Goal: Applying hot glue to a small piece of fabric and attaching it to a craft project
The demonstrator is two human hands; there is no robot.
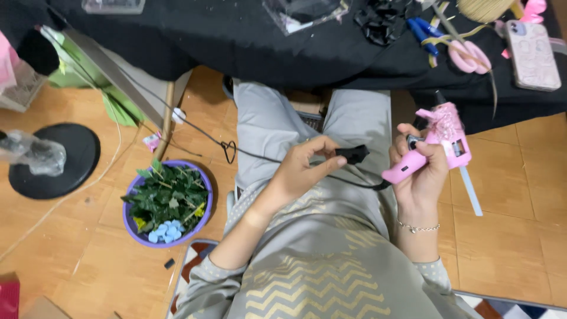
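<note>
My right hand (420, 171) grips a pink glue gun (438, 139) by its handle, over my right thigh, with a pale glue stick (471, 190) poking out of its back. From the handle a black cord (348, 179) runs left across my lap. My left hand (305, 168) pinches a small black switch or plug (353, 154) on that cord between thumb and fingers. Both hands hover above my grey trousers (266, 127), close to the edge of the black-covered table (236, 41).
On the table lie pink scissors (466, 56), a phone in a pink case (533, 54), blue pens (424, 32), black ribbon (381, 20) and clear plastic packaging (304, 12). On the wooden floor stand a purple bowl of green leaves (167, 204) and a black round stand base (53, 159).
</note>
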